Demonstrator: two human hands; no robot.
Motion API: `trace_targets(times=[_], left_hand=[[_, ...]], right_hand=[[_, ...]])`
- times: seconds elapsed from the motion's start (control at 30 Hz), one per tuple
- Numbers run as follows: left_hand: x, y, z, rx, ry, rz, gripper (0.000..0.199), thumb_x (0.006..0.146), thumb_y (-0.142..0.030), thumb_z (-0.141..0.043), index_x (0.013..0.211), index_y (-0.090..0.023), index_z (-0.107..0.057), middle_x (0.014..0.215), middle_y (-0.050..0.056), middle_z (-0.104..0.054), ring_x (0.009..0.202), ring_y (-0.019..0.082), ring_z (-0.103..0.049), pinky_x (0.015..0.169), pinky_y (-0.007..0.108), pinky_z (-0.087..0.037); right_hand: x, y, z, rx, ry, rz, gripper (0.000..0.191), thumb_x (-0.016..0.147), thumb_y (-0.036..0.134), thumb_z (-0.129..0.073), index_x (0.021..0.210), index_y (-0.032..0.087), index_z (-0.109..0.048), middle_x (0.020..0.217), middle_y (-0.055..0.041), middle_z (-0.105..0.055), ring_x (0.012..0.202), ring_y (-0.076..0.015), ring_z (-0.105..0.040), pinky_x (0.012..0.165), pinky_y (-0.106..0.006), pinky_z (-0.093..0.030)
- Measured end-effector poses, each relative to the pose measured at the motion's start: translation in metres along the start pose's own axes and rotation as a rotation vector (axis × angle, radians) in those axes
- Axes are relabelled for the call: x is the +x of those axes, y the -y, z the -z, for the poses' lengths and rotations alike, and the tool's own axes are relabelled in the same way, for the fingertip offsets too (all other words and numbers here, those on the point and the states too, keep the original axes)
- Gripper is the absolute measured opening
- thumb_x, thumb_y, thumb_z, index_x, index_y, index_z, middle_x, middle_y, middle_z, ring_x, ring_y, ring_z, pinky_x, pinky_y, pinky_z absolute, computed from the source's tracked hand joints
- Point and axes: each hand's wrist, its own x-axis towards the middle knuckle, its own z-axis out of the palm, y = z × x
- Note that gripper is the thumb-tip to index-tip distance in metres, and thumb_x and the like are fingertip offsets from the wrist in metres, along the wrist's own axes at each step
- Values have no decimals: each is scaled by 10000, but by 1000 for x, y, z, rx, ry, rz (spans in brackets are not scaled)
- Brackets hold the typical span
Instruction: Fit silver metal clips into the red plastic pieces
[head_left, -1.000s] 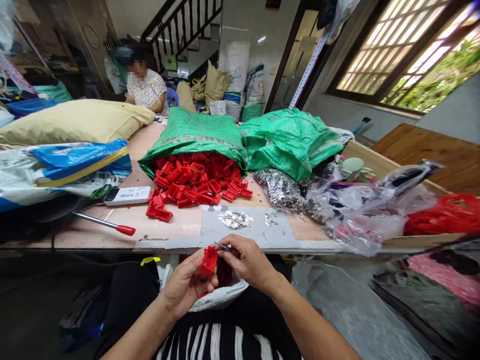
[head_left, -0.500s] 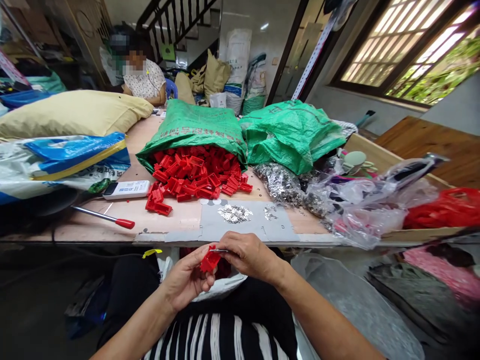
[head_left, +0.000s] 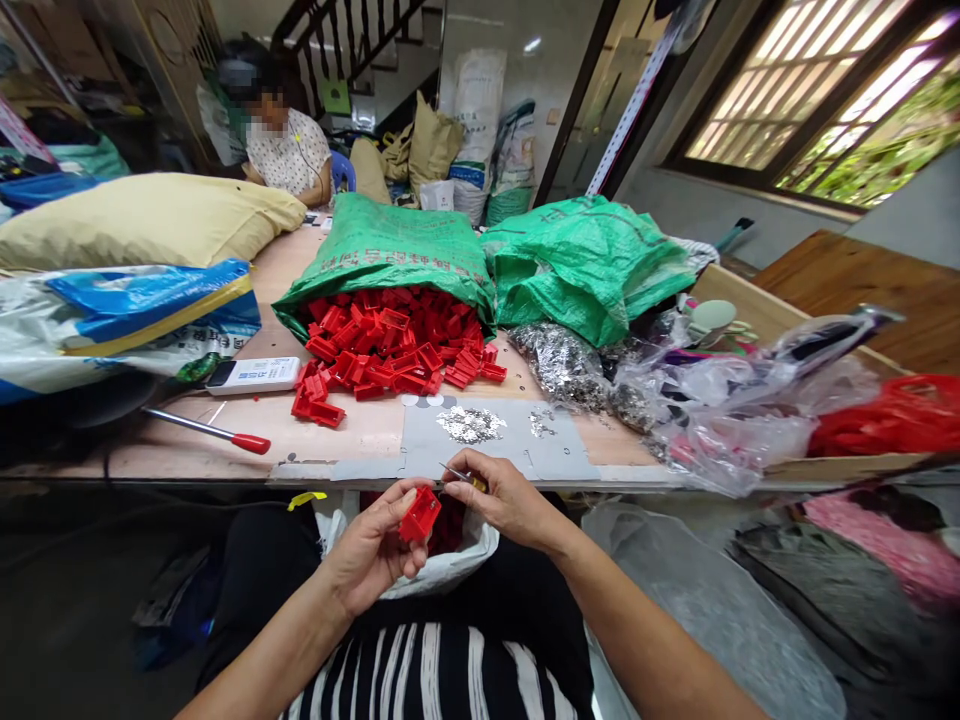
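Observation:
My left hand [head_left: 382, 540] grips a red plastic part [head_left: 421, 514] shaped like a small open box, between thumb and fingers. A small shiny spot of metal shows near its right side. My right hand [head_left: 499, 500] is closed around a slim pointed metal tool [head_left: 459, 474] with a yellowish part near the palm; its tip points up and left, above and apart from the red part. Past the hands, a pile of small silver metal pieces [head_left: 471, 425] lies on a grey sheet [head_left: 420, 458], with a smaller cluster [head_left: 541, 423] to its right.
Red parts [head_left: 397, 345] spill from a green sack [head_left: 405, 235] onto the table. Another green sack [head_left: 585, 265] and clear bags [head_left: 720, 420] stand at right. A red-tipped rod [head_left: 250, 443] lies left. A white bag [head_left: 450, 575] is open at my lap. A person [head_left: 289, 155] sits across.
The tool has come away from the red part and now points up and left, with my right hand turned. My left hand still holds the red part, slightly lower.

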Motion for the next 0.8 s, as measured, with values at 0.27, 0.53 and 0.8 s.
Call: trace_targets(times=[0.27,0.53,0.8], left_hand=[[3,2,-2,56,-24,-23,318,831,-342,-628,1103,-186,-571,753,27,-664,405,107,-596,358,177,-433],[11,9,3,107,-33,-17,267,806,-327,-646,1000,-147,-614,604,22,-648,326,97,-550,289,146,-344],[36,18,14,212,-67,-84,528,750,-561,-634,1052,-131,-578,573,23,-629,314,100,-524,290,149,-321]], right_hand=[[2,-10,-15,177,29,-98,156,840,305,-614,807,186,-518,760,23,-552,721,-128,-469,663,-226,-365],[-4,-24,-29,360,69,-144,266,795,336,-638,770,202,-409,706,50,-419,649,-112,-370,571,-209,-326],[0,-45,-37,315,-56,-141,367,785,509,-612,723,205,-415,686,39,-414,654,-135,-394,602,-231,-367]])
